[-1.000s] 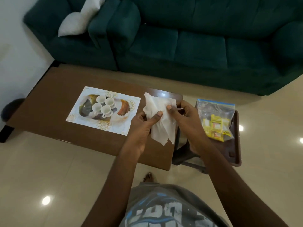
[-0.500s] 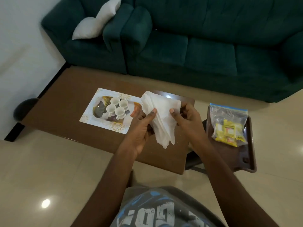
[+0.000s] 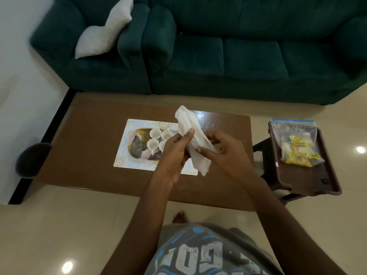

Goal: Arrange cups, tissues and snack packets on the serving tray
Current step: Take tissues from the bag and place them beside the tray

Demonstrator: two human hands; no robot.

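A white tissue (image 3: 190, 128) is held above the brown coffee table (image 3: 95, 135), folded into a narrow band. My left hand (image 3: 174, 153) pinches its upper part with the thumb. My right hand (image 3: 220, 151) grips its lower part from the right. Under my hands lies a white patterned serving tray (image 3: 129, 155) with several small white cups (image 3: 155, 133) grouped at its middle; my left hand hides its right half. A clear zip bag of yellow snack packets (image 3: 296, 147) lies on a dark brown tray (image 3: 309, 179) on a stool to the right.
A dark green sofa (image 3: 218, 52) with a white cushion (image 3: 103, 34) runs along the far side of the table. A black round object (image 3: 31, 159) stands on the floor left of the table. My bare foot (image 3: 178, 217) shows beneath the table's near edge.
The tissue was spread wide between both hands; now it is folded narrower and tilted, with my hands closer together over the serving tray. The view has shifted left.
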